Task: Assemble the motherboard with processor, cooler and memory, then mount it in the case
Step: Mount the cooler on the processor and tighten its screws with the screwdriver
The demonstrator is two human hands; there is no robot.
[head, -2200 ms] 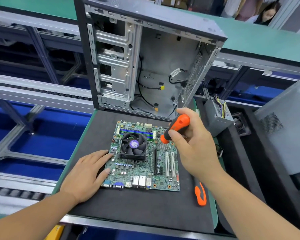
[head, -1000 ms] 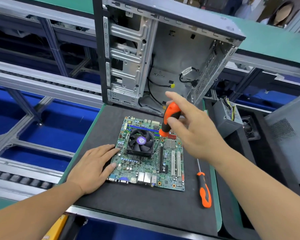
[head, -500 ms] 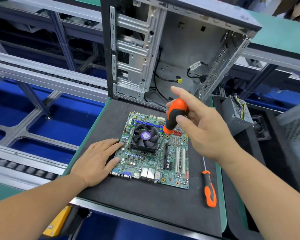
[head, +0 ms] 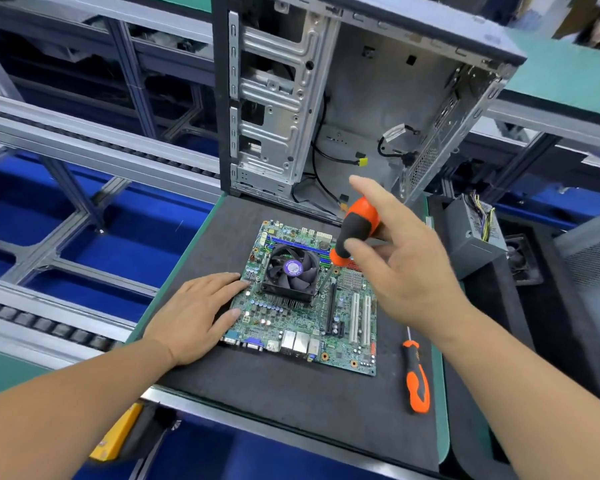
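Motherboard, a flat green square bristling with tiny parts and white slots, lies on the dark felt-like mat before the open bare-metal case, its black finned cooler with the round purple label sitting on top. My left hand presses flat on the board's left edge, fingers straight, while my right hand hovers above the right side, thumb and fingers pinching the stubby orange-and-black screwdriver, forefinger stretched out. Beside the board lies a second screwdriver, slim-shafted, and a grey power supply sits further right.
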